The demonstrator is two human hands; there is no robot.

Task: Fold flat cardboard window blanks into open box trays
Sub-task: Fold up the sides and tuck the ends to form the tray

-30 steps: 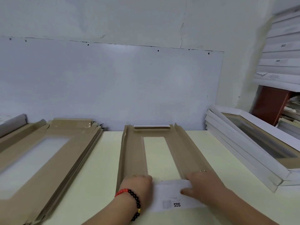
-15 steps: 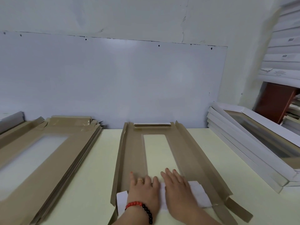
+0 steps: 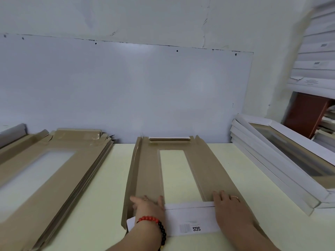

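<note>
- While the brown flat cardboard blank with a long rectangular window point(image 3: 183, 171) lies in the middle of the pale yellow-green table point(image 3: 116, 178), its forming looks, by my reading, only partly done; the long left side flap point(image 3: 133, 174) stands raised along its crease, the long right flap point(image 3: 217, 169) lies lower and more open, and the far end flap point(image 3: 169, 139) looks doubled over on itself.
- The near end is the step in hand; a white printed end flap with a barcode point(image 3: 192, 219) is turned over toward the window, and both hands press it down at its crease.
- The left hand point(image 3: 147, 205), with a red and black bead bracelet at the wrist, lies flat with fingers spread on the brown panel left of the window; the right hand point(image 3: 230, 207), wearing a ring, lies flat with fingers straight on the panel right of the window; neither pinches anything.
- What is left, as I judge it: standing the right wall, locking the corners, finishing both ends.
- The blank's long axis runs straight away from the person toward the white wall panel point(image 3: 126, 91); the window follows the same line, its far short edge near the wall.
- A stack of unfolded brown window blanks point(image 3: 45, 171) waits at the left, well apart; a pile of white finished trays point(image 3: 282, 165) leans at the right.
</note>
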